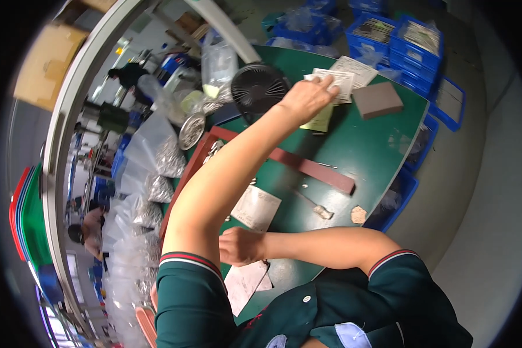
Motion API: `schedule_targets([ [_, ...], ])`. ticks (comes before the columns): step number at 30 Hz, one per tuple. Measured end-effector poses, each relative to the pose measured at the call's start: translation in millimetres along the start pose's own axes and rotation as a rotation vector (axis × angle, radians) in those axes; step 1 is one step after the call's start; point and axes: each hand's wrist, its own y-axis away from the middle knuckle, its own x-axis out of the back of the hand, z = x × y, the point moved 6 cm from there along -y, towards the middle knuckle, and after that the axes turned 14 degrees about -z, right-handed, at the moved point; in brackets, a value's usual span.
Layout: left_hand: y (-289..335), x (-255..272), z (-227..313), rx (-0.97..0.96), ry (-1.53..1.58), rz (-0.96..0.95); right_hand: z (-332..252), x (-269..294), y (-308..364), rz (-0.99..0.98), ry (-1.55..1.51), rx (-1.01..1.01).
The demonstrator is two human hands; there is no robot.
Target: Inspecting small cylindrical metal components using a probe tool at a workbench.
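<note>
We have one green counter (383,148) before us, with blue crates (416,55) stacked beyond its far right corner, too many overlapping to count. Along its left edge we see at least four clear bags of small metal parts (169,158). One black fan (258,88) stands toward the far edge, and one reddish-brown frame (182,188) runs down the left side, partly behind our arm. One reddish-brown bar (316,169) lies across the middle, its end toward the right edge.

Our left hand (311,100) reaches near the far edge, grip half open with bent fingers over two printed slips (344,82); we cannot tell whether it pinches one. Our right hand (242,246), closer to the near edge, is curled and partly hidden; we cannot tell what its grip has.

One brown block (378,100) sits at the far right corner, just beside the slips. One tan paper (256,209) lies between our arms, and one yellow sheet (319,119) beneath the left hand. Toward the right edge we count one thin tool with a wrapped handle (322,212) and one pale lump (358,214).
</note>
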Motion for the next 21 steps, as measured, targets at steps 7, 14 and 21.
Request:
schedule_targets([
  [7, 79, 83, 5, 0.054, 0.04, 0.322, 9, 1, -1, -0.037, -0.051, -0.028],
  [14, 210, 132, -24, 0.391, 0.002, 0.614, 2, 0, -13, -0.12, 0.035, -0.07],
  [21, 347, 109, -43, 0.835, -0.054, 0.778, 9, 0, -9, -0.113, 0.019, -0.05],
])
